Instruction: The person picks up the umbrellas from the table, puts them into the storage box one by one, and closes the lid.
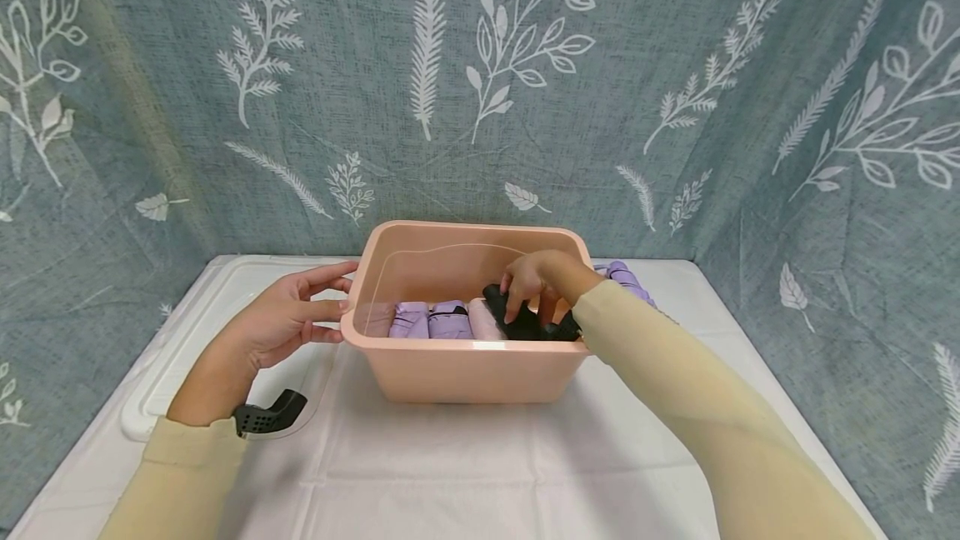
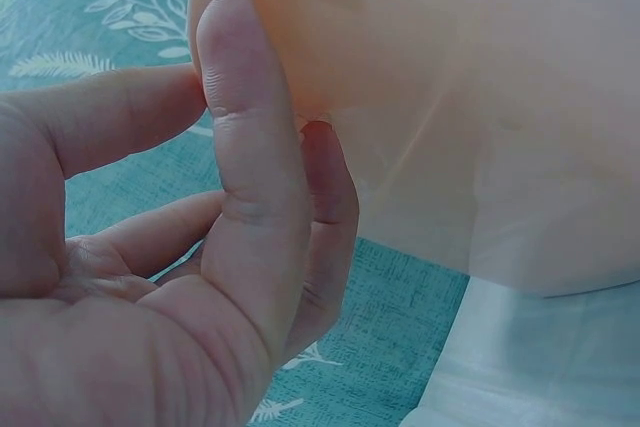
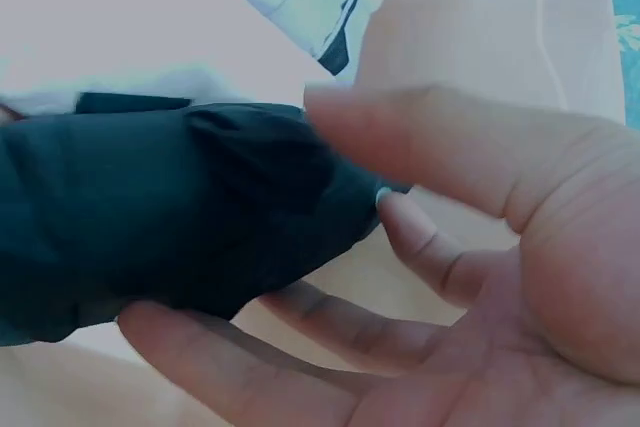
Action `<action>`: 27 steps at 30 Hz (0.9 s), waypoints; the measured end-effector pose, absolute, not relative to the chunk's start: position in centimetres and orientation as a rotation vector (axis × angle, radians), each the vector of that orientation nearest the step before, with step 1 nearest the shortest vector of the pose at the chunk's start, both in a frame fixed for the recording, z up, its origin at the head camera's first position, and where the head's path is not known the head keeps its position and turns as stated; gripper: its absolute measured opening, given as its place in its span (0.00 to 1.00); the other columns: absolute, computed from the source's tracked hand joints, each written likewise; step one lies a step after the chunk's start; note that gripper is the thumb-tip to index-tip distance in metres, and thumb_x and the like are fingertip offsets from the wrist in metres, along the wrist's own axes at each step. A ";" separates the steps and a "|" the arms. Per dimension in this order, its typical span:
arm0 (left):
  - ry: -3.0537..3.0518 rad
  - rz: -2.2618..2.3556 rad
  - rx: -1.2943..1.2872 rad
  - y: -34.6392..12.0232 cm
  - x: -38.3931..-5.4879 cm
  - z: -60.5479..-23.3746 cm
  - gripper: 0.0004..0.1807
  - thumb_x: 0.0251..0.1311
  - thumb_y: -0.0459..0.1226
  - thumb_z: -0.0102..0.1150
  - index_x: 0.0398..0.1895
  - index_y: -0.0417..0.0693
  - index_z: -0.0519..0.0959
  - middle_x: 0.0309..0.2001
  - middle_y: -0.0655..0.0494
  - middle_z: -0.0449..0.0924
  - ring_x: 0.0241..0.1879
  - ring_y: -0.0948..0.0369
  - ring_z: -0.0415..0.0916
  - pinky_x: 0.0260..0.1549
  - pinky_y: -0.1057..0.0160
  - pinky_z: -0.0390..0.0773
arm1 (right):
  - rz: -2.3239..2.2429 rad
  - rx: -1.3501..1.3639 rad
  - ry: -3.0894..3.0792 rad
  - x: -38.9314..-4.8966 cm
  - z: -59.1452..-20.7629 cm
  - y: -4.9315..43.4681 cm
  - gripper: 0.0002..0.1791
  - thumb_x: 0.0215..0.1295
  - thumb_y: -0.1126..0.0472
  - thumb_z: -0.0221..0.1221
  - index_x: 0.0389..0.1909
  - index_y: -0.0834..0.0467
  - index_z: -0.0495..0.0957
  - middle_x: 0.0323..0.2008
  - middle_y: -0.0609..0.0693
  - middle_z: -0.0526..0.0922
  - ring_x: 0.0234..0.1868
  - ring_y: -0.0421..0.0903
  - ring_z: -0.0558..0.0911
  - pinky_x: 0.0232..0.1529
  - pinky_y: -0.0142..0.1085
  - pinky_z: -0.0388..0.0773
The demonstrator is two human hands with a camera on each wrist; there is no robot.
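A peach plastic bin [image 1: 480, 373] stands on the white-covered table. Inside it, in a row, are lilac rolled fabric bundles [image 1: 448, 322] and a pale pink bundle [image 1: 486, 322]. My right hand [image 1: 536, 277] reaches into the bin's right half and holds a black rolled fabric bundle [image 3: 150, 212], thumb on one side and fingers on the other. The bundle lies tilted beside the pink one. My left hand [image 1: 288, 315] touches the bin's left end near the rim, its fingers spread and fairly straight; the left wrist view shows the fingers against the peach wall [image 2: 480, 107].
A white lid [image 1: 202, 357] lies flat on the table at the left, partly under my left arm. Behind the bin's right end, another lilac bundle [image 1: 628, 280] rests on the table. A grey-blue curtain [image 1: 450, 107] with white leaf prints encloses the back and sides.
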State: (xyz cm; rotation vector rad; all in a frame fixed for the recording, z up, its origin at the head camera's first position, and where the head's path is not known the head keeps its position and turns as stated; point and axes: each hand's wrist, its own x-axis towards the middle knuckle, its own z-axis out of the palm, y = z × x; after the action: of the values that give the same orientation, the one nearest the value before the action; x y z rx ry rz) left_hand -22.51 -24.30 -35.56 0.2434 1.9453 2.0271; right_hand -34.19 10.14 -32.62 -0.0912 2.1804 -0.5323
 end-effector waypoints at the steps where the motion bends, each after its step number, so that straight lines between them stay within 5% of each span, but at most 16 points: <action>1: 1.946 2.026 0.242 -24.3 -22.5 -35.5 0.41 0.68 0.29 0.62 0.81 0.44 0.56 0.54 0.53 0.69 0.34 0.62 0.85 0.33 0.62 0.89 | -0.525 -0.076 2.185 -34.2 -32.6 10.1 0.29 0.66 0.60 0.68 0.65 0.55 0.68 0.64 0.59 0.71 0.51 0.63 0.87 0.54 0.51 0.86; 20: 1.930 2.030 0.264 -24.4 -22.4 -35.6 0.41 0.68 0.29 0.61 0.81 0.43 0.56 0.53 0.54 0.70 0.34 0.62 0.85 0.34 0.63 0.89 | -0.567 -0.061 2.194 -34.0 -32.4 10.3 0.31 0.70 0.61 0.65 0.70 0.59 0.65 0.66 0.60 0.69 0.52 0.66 0.86 0.53 0.50 0.87; 27: 1.947 2.016 0.247 -24.5 -22.4 -35.6 0.41 0.68 0.29 0.62 0.81 0.44 0.55 0.53 0.54 0.70 0.34 0.62 0.85 0.34 0.63 0.89 | -0.663 -0.164 2.175 -33.7 -31.3 11.5 0.18 0.69 0.62 0.64 0.53 0.62 0.69 0.46 0.53 0.69 0.45 0.60 0.84 0.52 0.49 0.87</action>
State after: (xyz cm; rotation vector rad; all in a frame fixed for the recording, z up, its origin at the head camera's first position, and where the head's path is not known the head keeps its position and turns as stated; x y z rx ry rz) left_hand -22.43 -24.46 -35.61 0.2473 1.9472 2.0160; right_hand -33.65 11.51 -31.33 -0.1644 2.1754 -0.6628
